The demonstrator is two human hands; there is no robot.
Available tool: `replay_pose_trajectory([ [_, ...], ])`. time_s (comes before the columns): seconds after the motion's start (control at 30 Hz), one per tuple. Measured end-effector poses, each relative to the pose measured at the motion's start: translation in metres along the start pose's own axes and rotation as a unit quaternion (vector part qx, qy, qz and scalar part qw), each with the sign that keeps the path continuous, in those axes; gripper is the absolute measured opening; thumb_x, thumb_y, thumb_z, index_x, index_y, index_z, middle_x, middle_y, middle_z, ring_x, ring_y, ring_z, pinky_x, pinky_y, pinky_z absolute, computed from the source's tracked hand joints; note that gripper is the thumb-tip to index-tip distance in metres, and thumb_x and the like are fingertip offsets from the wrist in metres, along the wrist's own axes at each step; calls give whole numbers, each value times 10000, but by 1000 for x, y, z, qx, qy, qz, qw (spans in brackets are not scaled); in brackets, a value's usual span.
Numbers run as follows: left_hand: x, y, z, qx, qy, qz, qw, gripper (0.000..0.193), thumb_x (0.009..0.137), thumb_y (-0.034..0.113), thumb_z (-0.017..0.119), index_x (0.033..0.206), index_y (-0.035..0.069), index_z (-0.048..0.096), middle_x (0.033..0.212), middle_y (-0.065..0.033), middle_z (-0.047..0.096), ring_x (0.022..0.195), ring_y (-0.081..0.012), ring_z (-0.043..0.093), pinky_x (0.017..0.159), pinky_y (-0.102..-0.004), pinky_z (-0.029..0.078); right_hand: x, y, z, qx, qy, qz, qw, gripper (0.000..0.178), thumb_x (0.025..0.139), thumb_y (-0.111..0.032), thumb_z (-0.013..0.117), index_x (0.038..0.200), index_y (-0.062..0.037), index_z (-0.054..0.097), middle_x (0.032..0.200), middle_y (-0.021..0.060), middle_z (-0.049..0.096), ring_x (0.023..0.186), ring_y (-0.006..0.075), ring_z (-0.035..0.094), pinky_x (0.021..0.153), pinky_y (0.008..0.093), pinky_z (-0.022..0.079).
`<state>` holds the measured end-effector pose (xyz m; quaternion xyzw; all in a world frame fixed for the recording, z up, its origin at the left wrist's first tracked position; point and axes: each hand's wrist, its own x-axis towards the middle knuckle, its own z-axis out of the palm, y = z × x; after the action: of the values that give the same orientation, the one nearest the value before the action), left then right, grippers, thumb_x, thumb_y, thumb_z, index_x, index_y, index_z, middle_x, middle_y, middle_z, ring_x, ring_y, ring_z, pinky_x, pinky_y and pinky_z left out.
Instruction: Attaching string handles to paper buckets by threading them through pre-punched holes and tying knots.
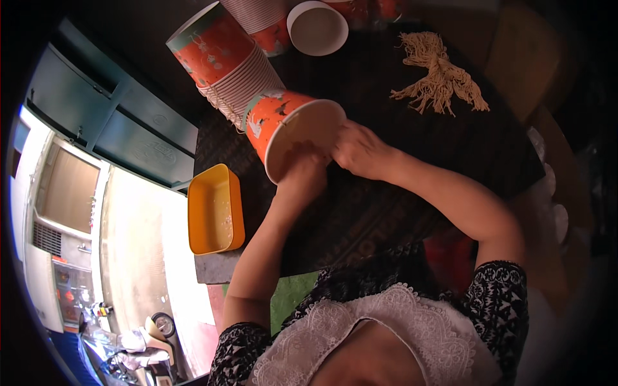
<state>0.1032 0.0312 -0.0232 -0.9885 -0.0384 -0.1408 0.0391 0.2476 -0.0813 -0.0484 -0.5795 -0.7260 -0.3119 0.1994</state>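
An orange paper bucket (259, 125) with white and dark printed figures lies tilted on the dark table, its pale open mouth turned towards me. My left hand (304, 168) reaches into that mouth, and its fingers are mostly hidden in shadow. At the right side of the rim, my right hand (362, 149) is closed with its fingers curled. What it pinches there is too dark and small to make out. A short light strand (283, 122) shows at the rim's upper left.
Behind the bucket leans a stack of nested paper buckets (238, 83) with cords hanging along it. Another white-mouthed bucket (317, 29) lies at the back. A bundle of cream cords (438, 74) rests far right. A yellow plastic box (235, 212) stands at the table's left edge.
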Motion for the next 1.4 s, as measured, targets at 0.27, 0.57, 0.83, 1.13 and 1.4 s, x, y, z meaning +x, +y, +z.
replay_pose_trajectory([
  [0.27, 3, -11, 14, -123, 14, -111, 986, 111, 797, 30, 545, 772, -54, 613, 843, -260, 603, 826, -427, 590, 748, -468, 476, -3, 3, 15, 198, 38, 148, 968, 62, 724, -12, 622, 765, -59, 616, 751, 119, 595, 727, 290, 568, 714, 395, 452],
  [0.57, -5, -11, 24, -192, 95, -106, 971, 103, 829, 37, 562, 901, -30, 593, 905, -245, 586, 832, -425, 584, 733, -471, 472, 4, 1, 5, 63, 86, 60, 993, 34, 700, -52, 596, 669, -64, 598, 595, 69, 579, 649, 213, 552, 671, 338, 442],
  [0.83, 1, -1, 24, -205, 138, -111, 963, 99, 809, 23, 573, 887, -32, 600, 880, -233, 612, 804, -418, 608, 689, -433, 500, -6, 2, 14, 63, 9, 121, 991, 62, 701, 1, 573, 681, -54, 593, 654, 78, 587, 726, 239, 586, 692, 368, 438],
  [1.13, 11, 0, 13, -424, 85, -240, 869, 145, 835, 89, 590, 853, -49, 630, 736, -153, 625, 652, -250, 619, 600, -358, 485, -8, 2, 12, 95, 24, 120, 988, 81, 696, 24, 570, 719, -49, 598, 676, 92, 602, 738, 257, 588, 700, 380, 434],
  [1.4, 13, -8, 11, -544, 25, -324, 773, 204, 893, 186, 580, 958, 0, 630, 689, -43, 582, 547, -113, 521, 493, -249, 429, 1, 2, -1, 105, 61, 158, 980, 106, 756, -72, 666, 708, -54, 574, 655, 105, 622, 718, 261, 580, 704, 386, 438],
])
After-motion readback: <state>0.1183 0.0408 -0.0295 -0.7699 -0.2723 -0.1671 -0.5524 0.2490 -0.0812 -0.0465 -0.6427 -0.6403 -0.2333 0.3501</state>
